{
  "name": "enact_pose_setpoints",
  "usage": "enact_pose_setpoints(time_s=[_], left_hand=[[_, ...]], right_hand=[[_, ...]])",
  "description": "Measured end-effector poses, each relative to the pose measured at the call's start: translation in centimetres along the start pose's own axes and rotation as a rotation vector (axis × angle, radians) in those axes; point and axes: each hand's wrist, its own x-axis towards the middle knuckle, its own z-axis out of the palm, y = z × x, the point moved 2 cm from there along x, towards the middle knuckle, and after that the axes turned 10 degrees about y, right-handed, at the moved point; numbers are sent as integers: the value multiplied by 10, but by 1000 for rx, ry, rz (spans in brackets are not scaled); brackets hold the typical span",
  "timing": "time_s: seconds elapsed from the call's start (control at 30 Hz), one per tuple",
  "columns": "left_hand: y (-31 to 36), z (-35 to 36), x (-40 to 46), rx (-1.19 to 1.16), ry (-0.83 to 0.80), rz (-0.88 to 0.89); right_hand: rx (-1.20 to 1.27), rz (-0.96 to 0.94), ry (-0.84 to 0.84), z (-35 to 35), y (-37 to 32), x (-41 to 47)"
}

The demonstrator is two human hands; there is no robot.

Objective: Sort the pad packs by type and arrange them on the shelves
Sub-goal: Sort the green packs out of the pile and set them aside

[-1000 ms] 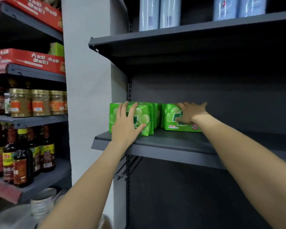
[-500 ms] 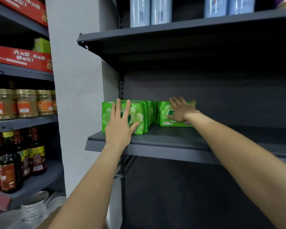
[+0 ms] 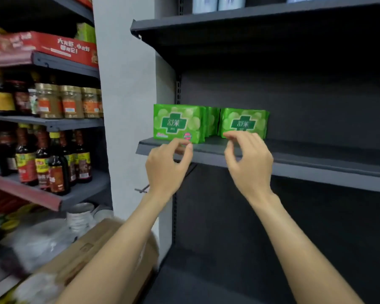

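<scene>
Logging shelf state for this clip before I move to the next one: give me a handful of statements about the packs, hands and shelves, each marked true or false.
1. The green pad packs stand upright on the dark shelf. True.
2. The left hand holds a pack in a closed grip. False: its curled fingers hold nothing, in front of the shelf edge.
3. The right hand lies flat on top of a pack. False: it is below and in front of the right pack, fingers loosely curled.
4. The shelf is bare to the right of the packs. True.
5. The jars share the packs' shelf. False: they sit in the unit to the left.
</scene>
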Motion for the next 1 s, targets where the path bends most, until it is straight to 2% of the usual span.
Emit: enact_pose_setpoints(time_s=[0.07,0.17,0.27,0.43,0.5,0.67,0.77,1.0], left_hand=[[12,-30,-28,-64,-59,37],[11,-78,-79,-101,-263,38],[-17,-120,-140,-12,-499,-73],[-83,-178,-267,218,-772,-409],[-107,-197,-312,331,-833,-515],[-145,-224,-429,470,-935,-748],[-152,-236,-491,556,-928,-877],[-159,-260,-555,572,-733,-1054]], right_hand=[[77,-21,58,-17,-17,-33],[183,-11,-17,-38,-37,-102],[233,11,-269,-55,-50,-187],[188,26,-790,-85,-60,-323],[150,35,-1002,-91,-64,-366],[168,78,-1515,-113,-75,-472],[193,-71,-1695,-134,-93,-528],[265,-479,-2026,-138,-121,-603]])
